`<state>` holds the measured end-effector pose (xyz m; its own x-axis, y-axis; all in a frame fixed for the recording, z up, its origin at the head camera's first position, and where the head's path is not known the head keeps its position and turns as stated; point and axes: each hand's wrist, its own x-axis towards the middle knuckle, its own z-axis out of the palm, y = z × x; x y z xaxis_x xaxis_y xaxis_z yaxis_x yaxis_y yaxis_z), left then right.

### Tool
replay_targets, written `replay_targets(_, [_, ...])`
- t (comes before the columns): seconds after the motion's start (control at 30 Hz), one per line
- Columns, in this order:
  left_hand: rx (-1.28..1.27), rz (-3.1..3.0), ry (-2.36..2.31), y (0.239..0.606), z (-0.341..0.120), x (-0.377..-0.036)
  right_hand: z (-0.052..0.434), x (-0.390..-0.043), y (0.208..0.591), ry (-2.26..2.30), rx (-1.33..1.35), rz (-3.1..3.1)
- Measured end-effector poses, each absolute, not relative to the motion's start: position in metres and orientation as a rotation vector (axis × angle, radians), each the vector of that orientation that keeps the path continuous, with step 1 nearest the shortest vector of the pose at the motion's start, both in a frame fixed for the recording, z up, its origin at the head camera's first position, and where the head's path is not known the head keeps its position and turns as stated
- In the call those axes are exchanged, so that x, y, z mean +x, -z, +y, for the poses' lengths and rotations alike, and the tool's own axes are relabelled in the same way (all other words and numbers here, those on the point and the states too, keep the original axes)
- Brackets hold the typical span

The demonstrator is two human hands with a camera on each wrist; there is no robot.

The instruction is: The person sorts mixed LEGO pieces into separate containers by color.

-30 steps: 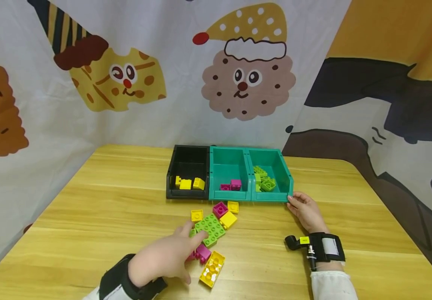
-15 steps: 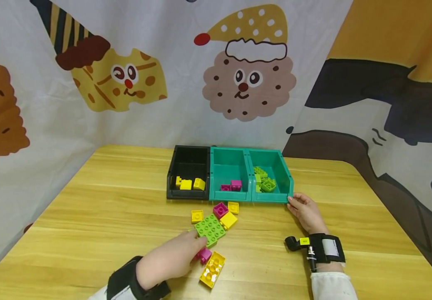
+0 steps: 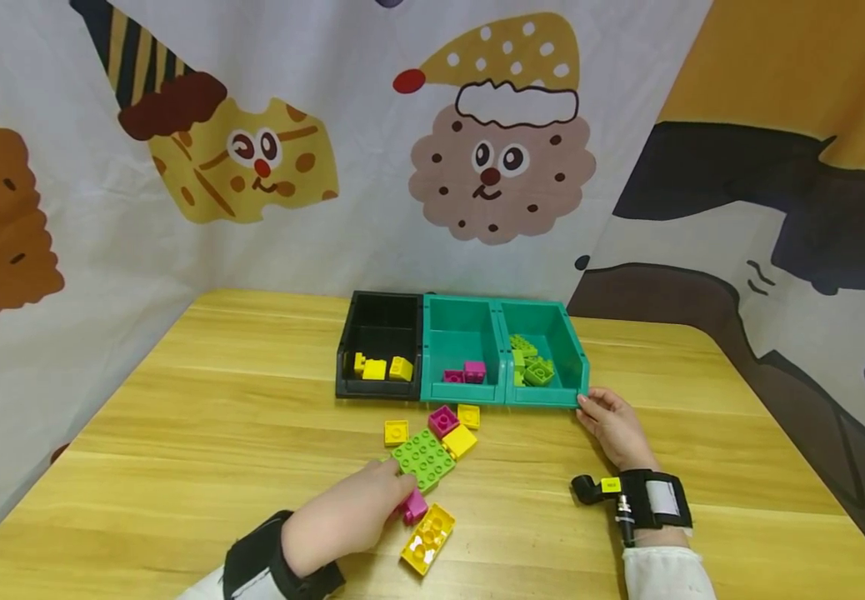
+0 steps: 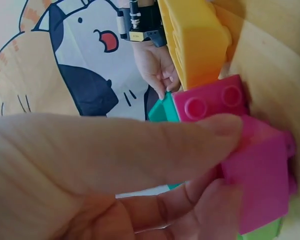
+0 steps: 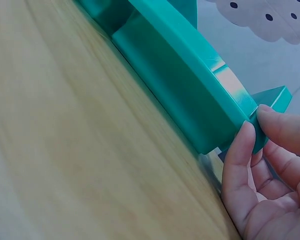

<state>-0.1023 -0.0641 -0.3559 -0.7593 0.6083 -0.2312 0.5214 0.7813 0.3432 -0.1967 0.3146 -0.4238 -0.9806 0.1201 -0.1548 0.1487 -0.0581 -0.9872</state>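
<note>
Partly fingers (image 4: 210, 130) hide gripped magenta brick (image 4: 262, 175).

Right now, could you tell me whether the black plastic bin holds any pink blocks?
No, the black plastic bin holds only yellow blocks.

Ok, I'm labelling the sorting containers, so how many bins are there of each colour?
Black bin: 1
Teal bins: 2
Total: 3
</note>
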Motion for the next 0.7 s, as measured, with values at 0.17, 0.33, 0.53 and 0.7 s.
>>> replay_targets(0.17, [0.827, 2.677, -0.377, 0.3584, -0.0619, -0.1044, 0.3140, -0.1961, 0.4236, 2.270, 0.311, 2.127])
replay_targets(0.33, [0.734, 2.708, -0.370, 0.3584, -0.0601, -0.1037, 0.3137, -0.1962, 0.4225, 2.273, 0.317, 2.130])
replay_targets(0.53, [0.688, 2.706, -0.347, 0.3570, -0.0613, -0.1025, 0.3139, -0.1966, 0.4230, 2.268, 0.314, 2.136])
replay_targets(0.7, [0.657, 2.765, -0.252, 0.3555, -0.0650, -0.1039, 0.3142, -0.1965, 0.4242, 2.268, 0.313, 2.133])
